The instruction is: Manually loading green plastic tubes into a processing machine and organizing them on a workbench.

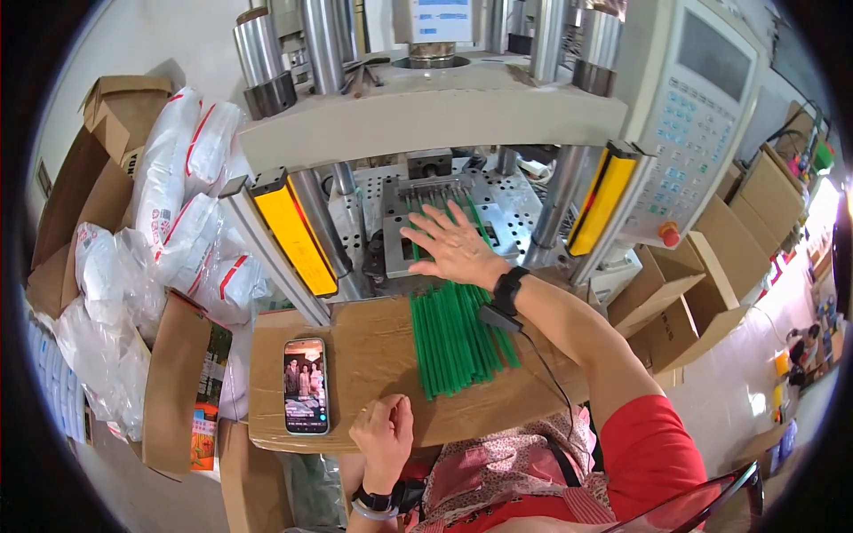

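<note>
My right hand [458,248] reaches into the press with its fingers spread flat. It lies over thin green rods [481,224] set side by side in the metal mould [394,256]; it covers part of them, and whether it presses on them I cannot tell. Close to the front edge of the brown work board [362,342], my left hand [384,432] is curled into a loose fist, with nothing visible in it. A bundle of green rods [451,348] rests on the board below my right wrist, partly under a small black device on a cable.
A lit phone [306,387] lies on the board's left. Yellow guard bars [295,233] flank the press opening, and a control panel [689,124] stands at right. White bags [171,173] and open cartons [173,391] crowd the left; more cartons [680,315] are at right.
</note>
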`<state>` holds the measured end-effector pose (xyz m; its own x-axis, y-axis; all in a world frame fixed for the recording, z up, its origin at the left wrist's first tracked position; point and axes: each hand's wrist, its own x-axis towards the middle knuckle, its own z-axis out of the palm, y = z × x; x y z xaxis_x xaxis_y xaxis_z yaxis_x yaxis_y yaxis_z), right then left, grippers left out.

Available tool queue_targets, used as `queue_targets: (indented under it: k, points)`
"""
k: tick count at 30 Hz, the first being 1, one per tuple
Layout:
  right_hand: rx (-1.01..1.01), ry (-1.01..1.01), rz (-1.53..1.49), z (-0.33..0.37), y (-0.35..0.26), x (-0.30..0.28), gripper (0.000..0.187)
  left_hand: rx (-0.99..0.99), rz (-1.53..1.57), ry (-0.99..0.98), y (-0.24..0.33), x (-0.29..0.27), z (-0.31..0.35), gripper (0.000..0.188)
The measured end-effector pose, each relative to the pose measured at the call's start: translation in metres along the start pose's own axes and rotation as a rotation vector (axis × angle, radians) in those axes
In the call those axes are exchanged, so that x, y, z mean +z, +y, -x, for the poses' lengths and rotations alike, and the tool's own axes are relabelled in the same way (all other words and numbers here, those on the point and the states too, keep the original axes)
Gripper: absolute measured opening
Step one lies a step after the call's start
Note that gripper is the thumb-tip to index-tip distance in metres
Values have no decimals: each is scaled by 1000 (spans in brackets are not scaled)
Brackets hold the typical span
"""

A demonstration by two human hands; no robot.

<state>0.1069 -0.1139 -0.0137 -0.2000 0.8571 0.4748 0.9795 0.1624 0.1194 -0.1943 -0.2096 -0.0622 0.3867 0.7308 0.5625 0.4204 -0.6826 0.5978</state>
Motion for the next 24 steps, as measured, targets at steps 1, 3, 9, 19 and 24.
queue_targets:
  k: [1, 3, 9, 19, 24]
  points:
    - [12, 3, 5, -1, 1, 2, 60, -2, -27, -9, 0, 1, 0, 7]
    - [-6, 22, -16, -2, 3, 14, 61, 12, -20, -7, 1, 3, 2, 7]
    - [-71, 43, -1, 7, 4, 2, 62, 43, -49, 53, -2, 8, -1, 7]
    - [-128, 63, 21, -4, 0, 14, 60, 58, -104, 26, 3, 2, 6, 6]
    - [-103, 50, 5, -7, 3, 13, 60, 54, -115, 46, 5, 6, -2, 7]
